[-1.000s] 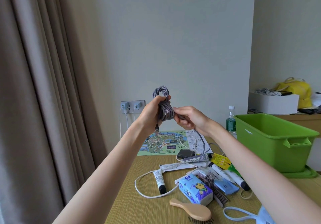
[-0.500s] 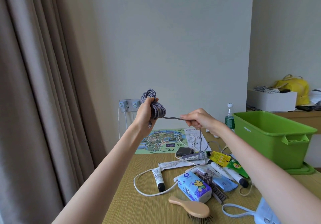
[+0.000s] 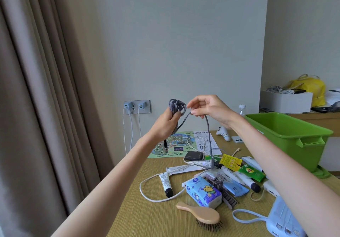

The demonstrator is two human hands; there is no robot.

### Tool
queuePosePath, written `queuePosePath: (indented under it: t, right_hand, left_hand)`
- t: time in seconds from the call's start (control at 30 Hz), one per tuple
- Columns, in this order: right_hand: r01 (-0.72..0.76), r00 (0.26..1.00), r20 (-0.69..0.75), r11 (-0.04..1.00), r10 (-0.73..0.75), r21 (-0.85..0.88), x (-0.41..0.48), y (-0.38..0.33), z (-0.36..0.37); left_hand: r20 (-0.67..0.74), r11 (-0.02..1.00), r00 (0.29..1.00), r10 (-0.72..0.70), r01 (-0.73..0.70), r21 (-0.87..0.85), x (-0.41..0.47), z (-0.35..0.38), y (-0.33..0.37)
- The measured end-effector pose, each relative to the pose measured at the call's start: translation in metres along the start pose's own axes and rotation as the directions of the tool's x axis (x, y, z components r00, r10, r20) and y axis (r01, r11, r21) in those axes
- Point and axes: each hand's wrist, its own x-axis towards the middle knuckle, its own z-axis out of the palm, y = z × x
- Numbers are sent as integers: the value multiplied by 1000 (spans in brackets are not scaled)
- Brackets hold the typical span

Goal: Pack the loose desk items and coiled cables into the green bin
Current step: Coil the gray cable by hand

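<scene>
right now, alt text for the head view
A left hand holds a coiled grey cable above a cluttered table while the right hand pinches its loose strand. A green bin stands at right.

My left hand (image 3: 165,123) grips the coiled grey cable (image 3: 177,106) above the counter (image 3: 147,218). My right hand (image 3: 208,108) pinches its loose strand, which hangs down into the clutter beside the tissues (image 3: 203,192) and brush (image 3: 199,212). The green bin (image 3: 309,155) stands at right.
</scene>
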Motion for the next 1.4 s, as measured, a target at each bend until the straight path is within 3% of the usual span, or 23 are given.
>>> queuePosePath:
  t: [0.1,0.23,0.37,0.53,0.67,0.77,0.9,1.23,1.4]
  right_hand:
    - [20,998,-54,1000,-19,19,2,-2,3]
    - [38,998,-55,999,-39,-17,3,-5,5]
    - [73,997,-11,990,-75,-118,6,-9,10]
    - [60,996,-60,995,-64,-77,6,-2,14]
    - [-46,998,-55,990,39,-131,2,12,11]
    - [-123,992,34,992,125,-40,-5,28,7]
    - [-173,985,48,976,168,131,-15,51,1]
    - [-159,982,-75,971,175,181,-26,83,9]
    - [-224,966,-66,940,249,259,-26,87,12]
  left_hand:
    - [148,981,987,-56,82,-177,-5,3,4]
    - [239,990,971,12,21,-138,-5,6,6]
    - [261,998,964,-43,54,-36,-5,14,6]
    - [270,990,960,-80,108,-92,-8,12,9]
    - [270,975,954,-127,171,-144,-12,11,8]
    - [229,958,959,-167,212,-192,-12,6,7]
    - [194,940,958,-210,253,-230,-13,2,5]
    - [233,892,926,-296,356,-280,-21,28,-5]
    - [215,870,944,-249,316,-378,-18,44,-4]
